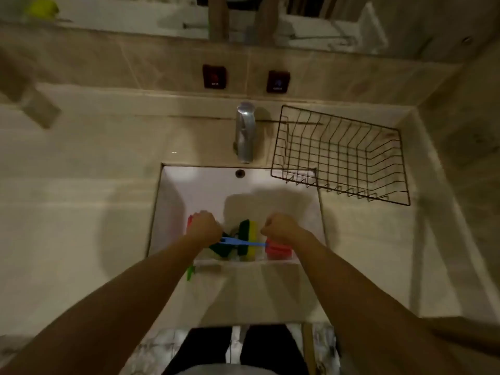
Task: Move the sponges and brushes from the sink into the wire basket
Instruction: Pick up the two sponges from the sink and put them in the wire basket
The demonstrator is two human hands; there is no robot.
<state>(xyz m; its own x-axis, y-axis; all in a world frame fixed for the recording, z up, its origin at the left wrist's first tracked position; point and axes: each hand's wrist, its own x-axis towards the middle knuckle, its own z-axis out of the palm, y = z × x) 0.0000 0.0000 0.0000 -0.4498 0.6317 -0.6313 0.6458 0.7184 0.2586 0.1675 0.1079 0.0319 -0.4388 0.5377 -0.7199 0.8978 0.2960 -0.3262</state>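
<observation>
We look straight down at a white sink (189,190) set in a pale stone desk (81,212). Both of our hands are down in the basin. Left hand (203,225) is curled at the basin's left side, over a red-pink sponge (190,222) of which only an edge shows; whether the fingers actually grip it, we cannot tell. Right hand (280,228) is a closed fist near the basin's right side; what it holds, if anything, is hidden. Between the hands lies a yellow-and-green sponge (248,239), with a blue brush handle (239,242) running across it. A second red-pink sponge (278,251) sits under the right wrist. A green item (190,272) pokes out by the left forearm; too blurred to identify. The wire basket (338,155) stands on the desk right of the faucet (244,131), one corner overhanging the sink, nothing in it.
</observation>
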